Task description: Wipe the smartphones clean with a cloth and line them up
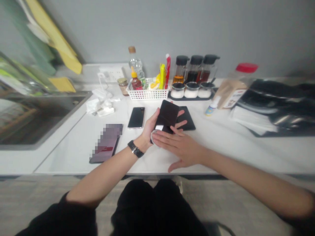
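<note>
Grey wall (246,32) runs behind a white tabletop (216,157), with a steel sink (36,121) set in at the left end. A wall socket (110,73) sits above a heap of crumpled tissues (100,106). Along the back stand a white plastic basket (147,94) of bottles and packets, three glass dispensers (194,67) with dark caps, and three small pots (192,90) on a black tray (190,97). Further right, a clear jar with a red lid (246,68) stands beside a glossy black bag (278,101).

The left hand (147,129), a black watch (135,149) on its wrist, is curled and grips a black folding case (167,114) held tilted up above the tabletop, its fingers (180,124) reaching out behind it. The right hand (180,147) is open and nearly flat, with spread fingers (167,139) reaching over to a round white pad (153,137) at the lower edge of the case; whether it grips the pad is hard to tell. Just beneath the hands lies a flat black slab (188,118), with a black phone (136,117) to its left and a blurred purple flat object (105,143) nearer the front edge.
</note>
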Demonstrator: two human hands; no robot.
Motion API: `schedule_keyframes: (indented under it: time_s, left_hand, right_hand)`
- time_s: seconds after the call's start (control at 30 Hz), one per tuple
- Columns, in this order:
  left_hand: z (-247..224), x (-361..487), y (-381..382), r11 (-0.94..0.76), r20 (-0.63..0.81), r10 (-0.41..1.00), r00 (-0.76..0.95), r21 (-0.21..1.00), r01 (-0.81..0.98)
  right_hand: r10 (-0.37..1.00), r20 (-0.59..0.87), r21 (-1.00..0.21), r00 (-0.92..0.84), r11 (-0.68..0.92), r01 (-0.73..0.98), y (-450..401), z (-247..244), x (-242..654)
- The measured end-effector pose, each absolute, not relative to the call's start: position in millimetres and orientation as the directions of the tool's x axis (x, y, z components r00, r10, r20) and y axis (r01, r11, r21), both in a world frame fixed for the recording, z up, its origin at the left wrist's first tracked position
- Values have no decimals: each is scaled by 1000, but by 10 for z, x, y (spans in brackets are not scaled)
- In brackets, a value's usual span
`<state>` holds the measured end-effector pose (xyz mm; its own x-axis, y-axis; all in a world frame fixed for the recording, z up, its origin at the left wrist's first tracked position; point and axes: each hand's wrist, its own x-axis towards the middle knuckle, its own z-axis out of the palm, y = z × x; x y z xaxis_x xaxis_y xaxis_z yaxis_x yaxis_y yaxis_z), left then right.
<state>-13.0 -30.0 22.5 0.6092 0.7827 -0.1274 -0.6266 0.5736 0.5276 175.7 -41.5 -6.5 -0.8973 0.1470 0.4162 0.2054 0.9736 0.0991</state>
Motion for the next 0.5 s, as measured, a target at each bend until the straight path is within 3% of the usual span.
schedule_keyframes:
  time_s: [0.07,0.23,0.3,0.43,0.5]
  left_hand:
    - [242,-123,-297,577,-158,785,599,538,-615]
    - [229,-97,-257,508,-207,859,468,462,-727]
    - [204,-107,-256,512,-162,851,499,465,-722]
    - [143,-145,-239,568,-90,779,621,521,-637]
    - [109,-157,-202,552,-130,807,576,513,-657]
  right_hand:
    - [145,404,114,-903,972,206,-337,2,1848]
    - [339,495,79,-800,899,431,-94,158,1935]
    - [301,500,85,-812,916,393,-179,94,1859]
    - [73,429,162,-900,974,156,-337,-31,1834]
    - [80,435,174,-897,970,171,-285,4,1889]
